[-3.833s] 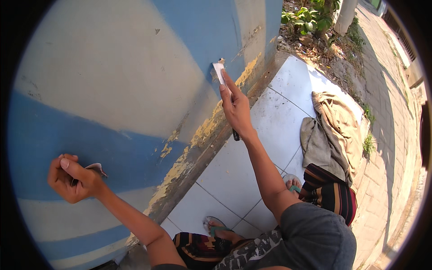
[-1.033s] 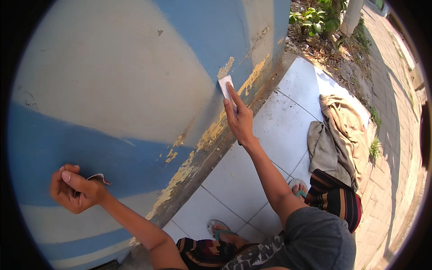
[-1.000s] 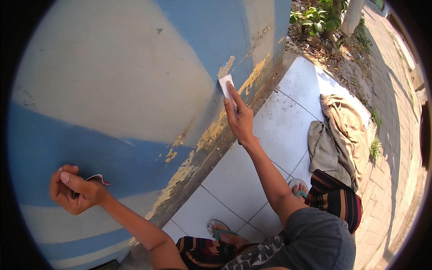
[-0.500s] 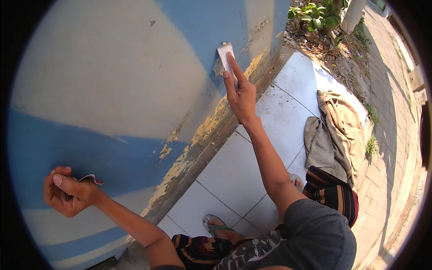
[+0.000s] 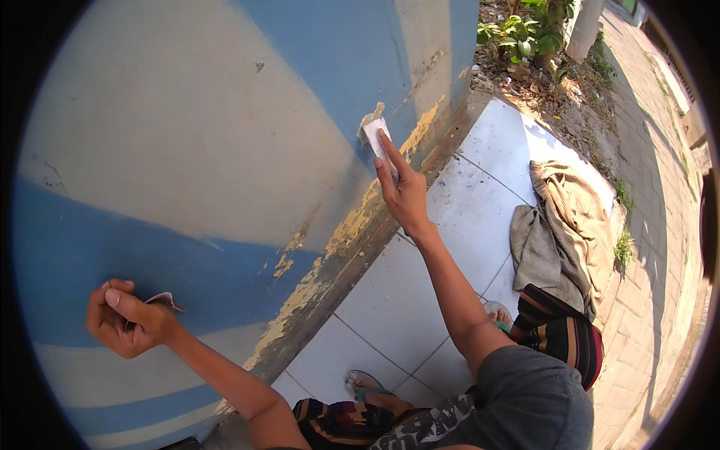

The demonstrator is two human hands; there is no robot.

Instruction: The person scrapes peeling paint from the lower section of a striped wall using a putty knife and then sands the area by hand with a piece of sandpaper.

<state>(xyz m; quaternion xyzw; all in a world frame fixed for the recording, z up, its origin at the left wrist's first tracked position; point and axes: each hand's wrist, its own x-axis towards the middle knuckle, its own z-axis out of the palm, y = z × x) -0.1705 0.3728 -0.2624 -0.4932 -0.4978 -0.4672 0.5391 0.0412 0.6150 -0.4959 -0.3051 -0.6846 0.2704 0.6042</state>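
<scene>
My right hand (image 5: 406,196) presses a flat whitish rectangular piece (image 5: 381,144) against the painted wall (image 5: 195,112), two fingers stretched along it. Just above its upper end, a rough bare patch (image 5: 371,118) breaks the blue paint. What the piece is made of does not show. Lower down on the left, my left hand (image 5: 127,319) is closed in front of a blue band of the wall. A thin curled sheet (image 5: 166,300), pale with a reddish-brown edge, like sandpaper, sticks out of it near the wrist.
Yellowish peeling paint (image 5: 300,296) runs along the wall's foot. White floor tiles (image 5: 390,296) lie beside it, under my sandalled feet. Beige and grey cloth (image 5: 566,229) lies heaped on the right. Farther off are a leafy plant (image 5: 525,37) and a paved path (image 5: 637,187).
My right hand has drawn the whitish piece down the wall, uncovering more of the rough patch. My left hand stays closed, shifted slightly right in the picture.
</scene>
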